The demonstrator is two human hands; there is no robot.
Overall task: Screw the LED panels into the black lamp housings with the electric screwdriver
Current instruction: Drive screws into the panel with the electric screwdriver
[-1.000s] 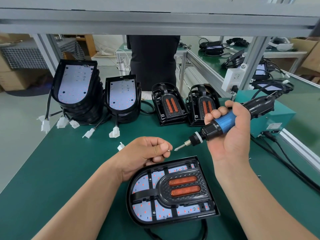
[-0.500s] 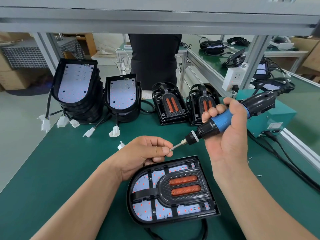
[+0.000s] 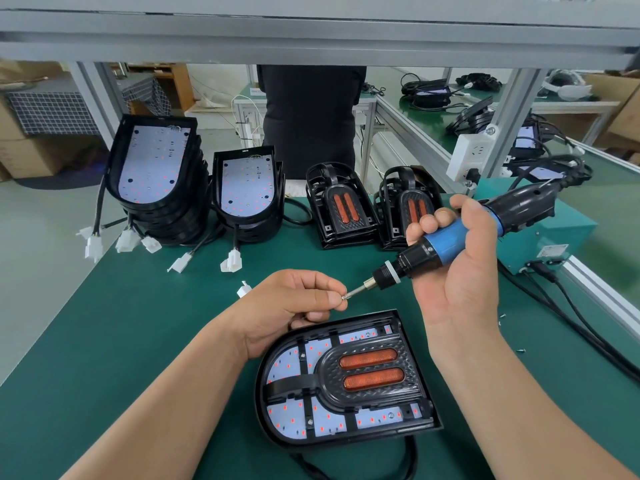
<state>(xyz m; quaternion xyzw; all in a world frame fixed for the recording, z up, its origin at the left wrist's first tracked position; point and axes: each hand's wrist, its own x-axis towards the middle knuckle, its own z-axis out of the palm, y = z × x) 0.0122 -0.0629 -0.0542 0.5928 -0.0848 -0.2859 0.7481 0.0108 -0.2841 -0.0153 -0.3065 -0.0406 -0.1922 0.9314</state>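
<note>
A black lamp housing (image 3: 420, 424) lies flat on the green mat in front of me, with a white LED panel (image 3: 291, 415) and a black insert carrying two orange reflectors (image 3: 370, 368) inside it. Just above it my left hand (image 3: 294, 306) pinches a small screw (image 3: 343, 297) between thumb and forefinger. My right hand (image 3: 457, 268) grips the blue-and-black electric screwdriver (image 3: 446, 240), tilted down to the left, and its bit tip touches the screw.
At the back left, stacks of housings with LED panels (image 3: 156, 174) (image 3: 247, 188) stand with white connectors trailing. Two stacks of black inserts (image 3: 341, 206) (image 3: 408, 206) sit behind the screwdriver. A teal power box (image 3: 540, 237) and black cables (image 3: 571, 317) lie right. A person in black (image 3: 308, 116) stands beyond the bench.
The screwdriver has moved down and left, closing the gap until its bit meets the screw pinched in my left hand. The left hand has barely moved.
</note>
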